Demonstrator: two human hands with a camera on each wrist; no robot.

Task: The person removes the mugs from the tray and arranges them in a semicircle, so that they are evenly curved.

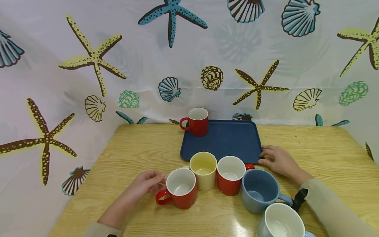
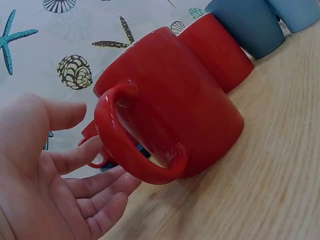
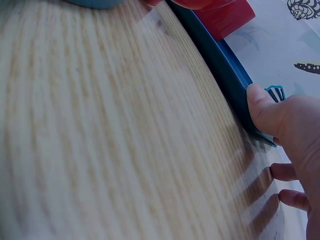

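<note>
My left hand point(image 1: 152, 182) is beside a red mug with a white inside point(image 1: 182, 192), its fingers loosely bent near the mug's handle. In the left wrist view there is a gap between thumb and forefinger, and neither is wrapped round the red handle point(image 2: 112, 130). My right hand point(image 1: 279, 161) holds the front right corner of a dark blue tray point(image 1: 231, 140). The right wrist view has the thumb point(image 3: 261, 102) against the tray's rim, with the forefinger mostly hidden behind the corner. Two other fingertips reach down by the table beyond it.
Another red mug point(image 1: 199, 122) stands on the tray's back left. In front of the tray are a cream mug point(image 1: 204, 172), a third red mug point(image 1: 229, 179), a blue mug point(image 1: 257, 194) and a pale blue mug point(image 1: 281, 220). A patterned cloth point(image 1: 189, 72) hangs behind the wooden table point(image 1: 142, 144).
</note>
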